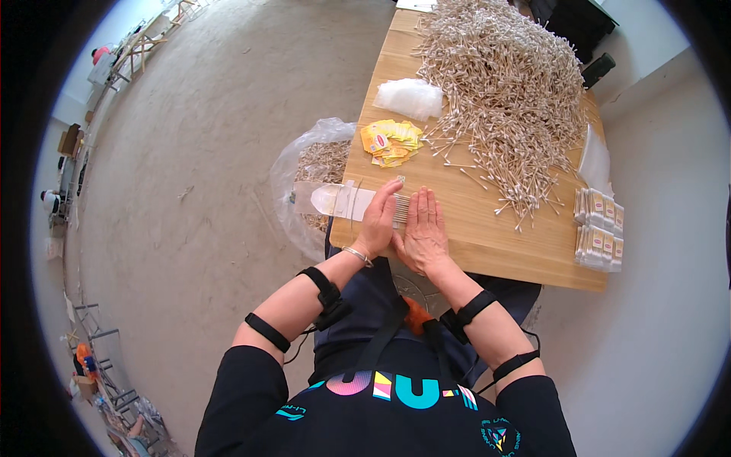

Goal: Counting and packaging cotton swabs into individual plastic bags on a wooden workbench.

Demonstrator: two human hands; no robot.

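Note:
A short row of cotton swabs lies side by side on the wooden table, between my two hands. My left hand borders the row on its left, fingers stretched out and close together, next to a white strip-like holder that juts past the table's left edge. On the other side, my right hand rests flat with fingers extended, its edge against the swabs. Both hands are open; the undersides of the fingers are hidden. Beyond them sits a pile of yellow printed cards.
A large heap of loose cotton swabs covers the table's far part. Clear plastic bags lie beyond the cards, more at the right edge. Packed bundles stand near right. A plastic-lined container of swabs stands left of the table.

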